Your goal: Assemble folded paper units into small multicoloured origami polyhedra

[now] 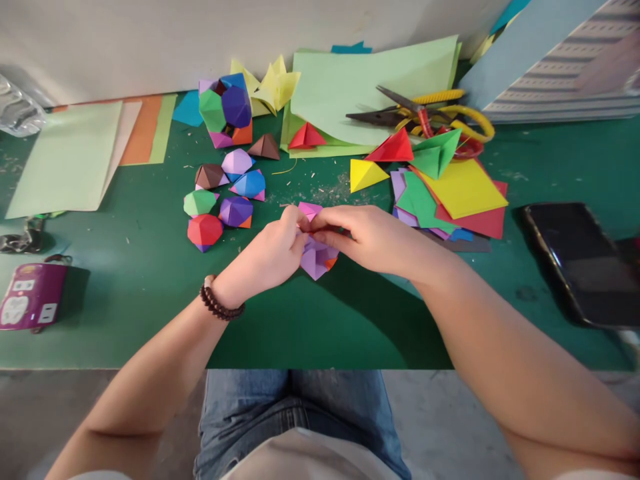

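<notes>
Above the green table, both my hands meet at a folded paper piece, mostly purple with pink and orange parts. My left hand pinches its left side. From the right, the fingers of my right hand close on its upper edge. My fingers cover much of the piece. Left of my hands lie several folded paper shapes, among them a red one, a dark purple one and a green one. Behind them stands a joined multicoloured paper form.
Scissors and pliers rest on pale green sheets at the back. Coloured paper squares are stacked at right, beside a black phone. A purple box-like object and light sheets lie at left.
</notes>
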A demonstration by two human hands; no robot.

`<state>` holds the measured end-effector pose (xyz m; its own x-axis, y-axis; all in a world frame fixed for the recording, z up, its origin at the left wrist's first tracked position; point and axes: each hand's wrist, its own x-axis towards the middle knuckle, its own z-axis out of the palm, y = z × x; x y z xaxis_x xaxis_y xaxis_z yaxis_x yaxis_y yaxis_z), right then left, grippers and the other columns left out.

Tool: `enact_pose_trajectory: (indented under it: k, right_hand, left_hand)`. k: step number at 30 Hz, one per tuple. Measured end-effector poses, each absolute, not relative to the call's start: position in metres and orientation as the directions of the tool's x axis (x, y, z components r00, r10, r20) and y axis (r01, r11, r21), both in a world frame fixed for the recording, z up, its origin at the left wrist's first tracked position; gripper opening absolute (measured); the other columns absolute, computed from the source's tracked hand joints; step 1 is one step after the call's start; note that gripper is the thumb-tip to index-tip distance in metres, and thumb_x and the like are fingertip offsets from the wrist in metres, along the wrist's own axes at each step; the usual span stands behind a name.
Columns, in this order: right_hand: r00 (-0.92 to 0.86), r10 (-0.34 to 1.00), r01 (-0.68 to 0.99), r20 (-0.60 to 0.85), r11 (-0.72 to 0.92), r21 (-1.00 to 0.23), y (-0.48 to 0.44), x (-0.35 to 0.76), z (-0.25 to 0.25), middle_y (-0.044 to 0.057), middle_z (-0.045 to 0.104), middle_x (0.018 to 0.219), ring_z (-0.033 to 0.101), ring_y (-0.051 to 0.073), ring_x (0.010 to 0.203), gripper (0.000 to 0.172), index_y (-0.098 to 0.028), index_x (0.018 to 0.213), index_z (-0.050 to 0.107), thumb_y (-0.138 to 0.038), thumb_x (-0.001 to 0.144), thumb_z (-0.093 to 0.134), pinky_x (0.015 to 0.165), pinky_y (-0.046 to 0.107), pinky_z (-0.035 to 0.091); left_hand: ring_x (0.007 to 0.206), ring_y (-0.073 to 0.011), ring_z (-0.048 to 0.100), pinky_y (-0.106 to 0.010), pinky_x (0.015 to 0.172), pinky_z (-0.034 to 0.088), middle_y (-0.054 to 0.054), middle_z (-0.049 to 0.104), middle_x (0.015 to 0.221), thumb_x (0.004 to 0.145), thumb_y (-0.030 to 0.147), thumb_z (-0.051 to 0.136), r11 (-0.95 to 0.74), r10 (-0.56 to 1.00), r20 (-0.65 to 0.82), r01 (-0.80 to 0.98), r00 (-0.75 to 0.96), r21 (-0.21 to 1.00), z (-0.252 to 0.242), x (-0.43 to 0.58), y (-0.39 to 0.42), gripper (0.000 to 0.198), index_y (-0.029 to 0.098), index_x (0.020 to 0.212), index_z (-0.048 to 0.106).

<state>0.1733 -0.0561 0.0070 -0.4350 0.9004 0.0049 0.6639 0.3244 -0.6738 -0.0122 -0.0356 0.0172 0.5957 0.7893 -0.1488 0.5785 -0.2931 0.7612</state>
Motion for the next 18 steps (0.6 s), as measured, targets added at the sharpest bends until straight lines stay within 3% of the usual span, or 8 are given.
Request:
enact_pose_trajectory:
  k: [6, 14, 16, 18]
  right_hand:
    - [-0.509, 0.86, 0.64, -0.034, 0.352, -0.683, -0.055, 0.173, 0.008, 0.002, 0.069, 0.089, 0.062, 0.016, 0.076, 0.016, -0.021, 0.092, 0.062, -0.026, 0.092, 0.046, 0.065, 0.028, 0.04]
    - [-0.413, 0.897, 0.774, 0.158, 0.437, -0.458, -0.057, 0.156, 0.002, 0.009, 0.062, 0.084, 0.056, 0.021, 0.08, 0.014, -0.018, 0.084, 0.054, -0.021, 0.09, 0.042, 0.064, 0.031, 0.034]
    - [-0.363, 0.919, 0.793, 0.155, 0.392, -0.466, -0.058, 0.154, 0.001, 0.008, 0.061, 0.083, 0.055, 0.02, 0.077, 0.014, -0.018, 0.084, 0.053, -0.021, 0.09, 0.041, 0.062, 0.031, 0.033]
    - [-0.326, 0.941, 0.769, 0.089, 0.319, -0.553, -0.058, 0.156, 0.002, 0.005, 0.061, 0.078, 0.054, 0.017, 0.069, 0.013, -0.018, 0.084, 0.053, -0.024, 0.09, 0.043, 0.06, 0.029, 0.032]
  left_hand:
    - [0.055, -0.0124, 0.05, -0.024, 0.052, 0.034, 0.002, 0.055, 0.064, 0.088, 0.009, 0.037, -0.33, 0.764, -0.152, 0.582, 0.627, 0.744, 0.017, -0.01, -0.039, 0.01, 0.019, 0.09, 0.038]
    - [0.061, -0.0118, 0.052, -0.024, 0.055, 0.039, 0.001, 0.055, 0.071, 0.085, 0.006, 0.035, -0.288, 0.818, -0.097, 0.549, 0.567, 0.785, 0.011, -0.013, -0.031, 0.016, 0.02, 0.092, 0.037]
    - [0.06, -0.0119, 0.052, -0.024, 0.055, 0.038, 0.001, 0.054, 0.071, 0.086, 0.007, 0.034, -0.31, 0.822, -0.084, 0.567, 0.563, 0.763, 0.01, -0.013, -0.031, 0.016, 0.02, 0.095, 0.037]
    - [0.059, -0.012, 0.051, -0.024, 0.054, 0.037, 0.0, 0.054, 0.072, 0.089, 0.009, 0.032, -0.342, 0.816, -0.079, 0.588, 0.573, 0.733, 0.011, -0.013, -0.032, 0.013, 0.019, 0.096, 0.037]
